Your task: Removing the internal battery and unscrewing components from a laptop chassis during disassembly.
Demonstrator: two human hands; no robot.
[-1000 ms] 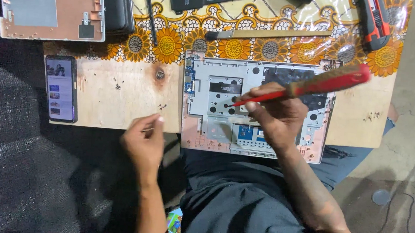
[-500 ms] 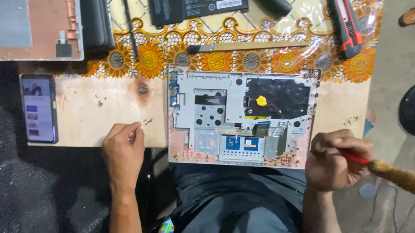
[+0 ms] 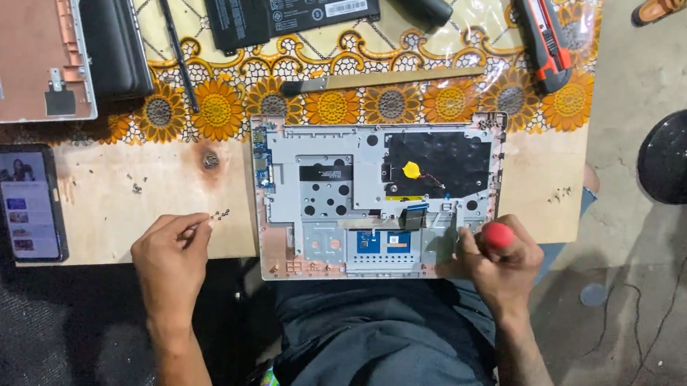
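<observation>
Right hand [image 3: 499, 266] closed around red-handled screwdriver [image 3: 496, 235], held upright at lower right corner of opened laptop base [image 3: 376, 191]; tip hidden by the hand. Laptop base lies inner side up on wooden board [image 3: 127, 192] on the table, front edge toward the person's lap. Left hand [image 3: 169, 254] rests on board's near edge, fingertips pinched together, just beside a cluster of tiny screws [image 3: 220, 215]; cannot tell if a screw is held. Smartphone [image 3: 27, 201] at board's left end, screen lit. Black battery pack [image 3: 285, 2] and utility knife [image 3: 542, 33] lie on sunflower-print cloth [image 3: 334, 105] behind the laptop base.
</observation>
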